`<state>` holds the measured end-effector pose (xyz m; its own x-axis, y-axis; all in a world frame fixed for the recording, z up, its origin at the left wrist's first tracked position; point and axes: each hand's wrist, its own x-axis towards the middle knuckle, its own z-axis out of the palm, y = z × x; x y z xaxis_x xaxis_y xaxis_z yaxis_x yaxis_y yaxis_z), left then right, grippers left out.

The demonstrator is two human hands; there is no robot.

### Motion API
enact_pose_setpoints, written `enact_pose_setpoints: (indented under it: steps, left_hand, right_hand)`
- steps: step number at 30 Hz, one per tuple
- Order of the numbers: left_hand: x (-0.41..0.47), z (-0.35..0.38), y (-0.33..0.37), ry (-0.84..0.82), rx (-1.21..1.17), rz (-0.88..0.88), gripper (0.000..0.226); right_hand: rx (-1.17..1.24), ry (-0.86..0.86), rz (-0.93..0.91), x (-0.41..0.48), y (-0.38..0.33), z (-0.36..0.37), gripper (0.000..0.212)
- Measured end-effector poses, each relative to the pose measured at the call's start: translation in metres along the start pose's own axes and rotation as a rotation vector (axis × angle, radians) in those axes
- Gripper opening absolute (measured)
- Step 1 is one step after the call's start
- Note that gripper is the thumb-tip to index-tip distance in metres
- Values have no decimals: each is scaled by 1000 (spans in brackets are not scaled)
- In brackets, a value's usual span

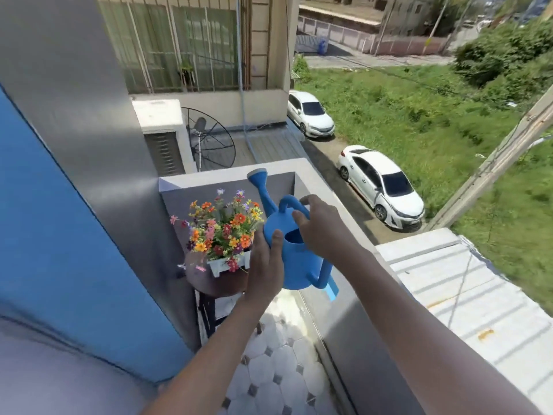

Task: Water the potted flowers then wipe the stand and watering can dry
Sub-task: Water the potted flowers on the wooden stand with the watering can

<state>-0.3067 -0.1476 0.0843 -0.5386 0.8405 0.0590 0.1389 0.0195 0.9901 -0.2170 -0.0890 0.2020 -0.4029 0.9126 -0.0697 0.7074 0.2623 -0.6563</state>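
The blue watering can (294, 259) hangs in the air beside the flowers, spout (259, 178) pointing up and away. My left hand (266, 265) grips its left side, thumb hooked over the filling rim. My right hand (321, 229) is at the can's right side with fingers spread, the tips touching the arched top handle (285, 202), not closed around it. The colourful potted flowers (223, 229) sit in a white pot (220, 266) on a dark round stand (209, 283), just left of the can.
A grey parapet wall (353, 333) runs along the right, with a drop to a driveway and white cars (380, 184) beyond. A blue and grey wall (74, 235) closes the left. The tiled balcony floor (278, 363) is narrow. A small light-blue piece (332, 290) shows under the can's rear handle.
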Motion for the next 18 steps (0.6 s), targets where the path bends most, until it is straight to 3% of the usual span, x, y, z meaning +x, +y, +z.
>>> enact_pose_setpoints:
  steps: [4,12,18]
  left_hand:
    - [-4,-32,9,35,1,-63,56]
    - [-5,-59,8,25,-24,-204,71]
    - [-3,-61,4,20,-58,-261,58]
  right_hand:
    - [-171,-83,-11,14,-32,14,29]
    - [-363,-247,-18,28,-70,28,19]
    - [-384,-296,-63,36,-82,32,17]
